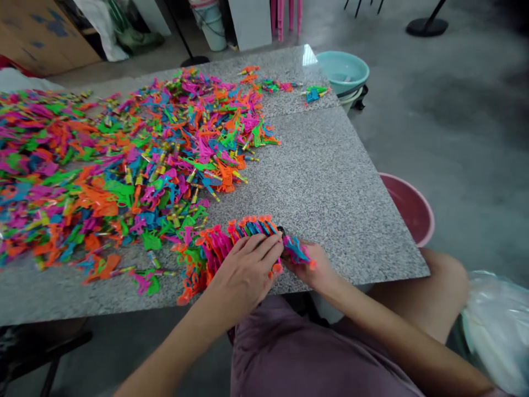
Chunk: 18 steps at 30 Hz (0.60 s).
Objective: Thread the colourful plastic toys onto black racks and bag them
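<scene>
Along the table's front edge lies a packed row of small plastic toy pieces (pixel 215 245), orange, pink, blue and green, with round orange ends. Over the right part of this row my left hand (pixel 250 264) is closed, fingers together and curled across the pieces. My right hand (pixel 316 270) is closed around a small bunch of blue and pink toy pieces (pixel 297 251) at the row's right end. Its fingers are mostly hidden behind the bunch. A small black item (pixel 281 229) shows by my left fingertips; its kind I cannot make out.
A large heap of coloured, partly gun-shaped plastic toys (pixel 165 149) covers the left of the granite table (pixel 322 176). A few loose ones (pixel 314 94) lie near the far right corner. Beyond the right edge stand a turquoise basin (pixel 343 69) and a pink basin (pixel 407 209).
</scene>
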### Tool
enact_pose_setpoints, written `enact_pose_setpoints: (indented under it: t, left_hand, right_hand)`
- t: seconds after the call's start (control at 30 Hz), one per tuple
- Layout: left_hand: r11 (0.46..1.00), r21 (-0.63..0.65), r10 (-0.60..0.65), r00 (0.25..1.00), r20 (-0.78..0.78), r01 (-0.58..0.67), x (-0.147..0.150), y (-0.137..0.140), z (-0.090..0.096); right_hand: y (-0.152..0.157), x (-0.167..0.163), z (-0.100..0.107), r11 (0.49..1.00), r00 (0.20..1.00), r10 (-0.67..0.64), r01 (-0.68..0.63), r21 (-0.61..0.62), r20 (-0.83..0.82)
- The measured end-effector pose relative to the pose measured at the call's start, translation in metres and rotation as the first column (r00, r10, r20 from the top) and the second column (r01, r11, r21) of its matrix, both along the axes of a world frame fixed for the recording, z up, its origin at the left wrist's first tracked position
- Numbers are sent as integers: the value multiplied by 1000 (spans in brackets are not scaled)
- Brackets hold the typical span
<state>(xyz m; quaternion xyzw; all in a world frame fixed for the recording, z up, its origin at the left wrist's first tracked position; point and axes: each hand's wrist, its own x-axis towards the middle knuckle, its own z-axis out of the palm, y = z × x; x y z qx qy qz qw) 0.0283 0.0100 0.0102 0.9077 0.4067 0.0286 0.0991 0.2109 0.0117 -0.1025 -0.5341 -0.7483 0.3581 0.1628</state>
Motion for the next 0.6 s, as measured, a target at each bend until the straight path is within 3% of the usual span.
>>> enact_pose_setpoints:
  t: [0.13,0.23,0.33,0.37,0.4,0.43,0.47,0.5,0.53,0.6]
  left_hand:
    - [1000,-10,24,999,43,-23,6,1,-2]
    - [1000,-27,9,999,52,-8,6,-4,7]
    - [1000,28,-15,988,154,11,-22,-20,20]
    - [994,71,60,975,213,-77,-39,-28,21]
    - [959,115,216,933,289,-258,-59,-37,19]
    - [839,134,452,813,367,-527,-82,-45,13]
    - [571,98,726,556,404,-815,-105,-53,4]
    - [217,39,892,215,399,-975,-128,-59,-7]
    - [54,7,930,53,365,-999,-149,-62,-21]
    - [-94,-40,946,-102,307,-995,-181,-61,-49]
  right_hand:
    - [2,-13,16,997,982,2,-15,70,188]
    - [-8,-17,8,988,992,-6,-14,152,125]
    - [-20,-7,-8,982,998,-63,65,178,-19]
    - [-22,-2,-12,984,995,-79,88,157,-64]
    - [-22,3,-16,986,989,-95,109,124,-110]
    - [-22,9,-17,989,981,-109,123,77,-158]
    - [-21,14,-18,990,971,-128,135,24,-204]
    - [-19,17,-16,988,958,-153,150,-29,-242]
    - [-19,20,-13,983,946,-181,167,-75,-269]
    - [-18,22,-4,971,930,-231,203,-123,-286]
